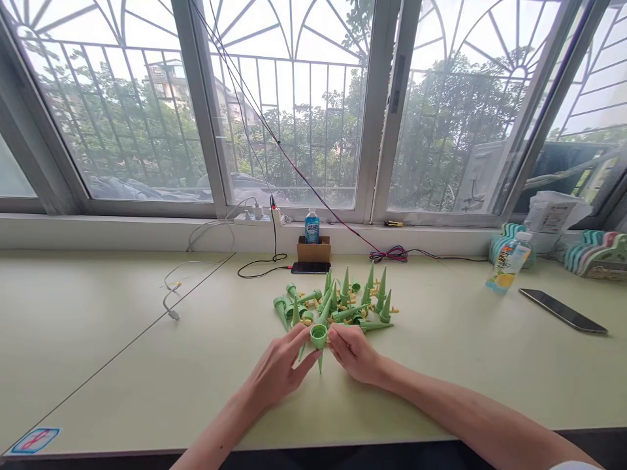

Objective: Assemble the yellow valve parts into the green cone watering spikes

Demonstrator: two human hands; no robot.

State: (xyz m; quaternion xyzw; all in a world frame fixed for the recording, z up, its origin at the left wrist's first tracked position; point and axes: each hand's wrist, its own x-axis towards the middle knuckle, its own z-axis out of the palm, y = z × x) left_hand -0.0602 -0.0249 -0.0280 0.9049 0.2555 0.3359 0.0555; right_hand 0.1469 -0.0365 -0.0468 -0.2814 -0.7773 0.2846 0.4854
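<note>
A green plant watering spike (318,335) sits between my hands, its round open socket turned toward me and its pointed end hidden from sight. My left hand (284,362) grips it with fingers and thumb around the left side. At its right side my right hand (356,352) is closed in a pinch; what lies between those fingertips is mostly covered. Just beyond lies a pile of similar green spikes (347,313), several upright on their wide ends and others on their sides. Many carry small yellow valves (394,311). Another green tip (321,363) points down below the held spike.
Behind the pile are a black phone (311,267), a small cardboard box (313,250) with a blue bottle (312,226), and coiled cable (389,253). To the right stand a drink bottle (508,262), another phone (563,311) and pastel hangers (597,254). A white cable (171,307) lies left.
</note>
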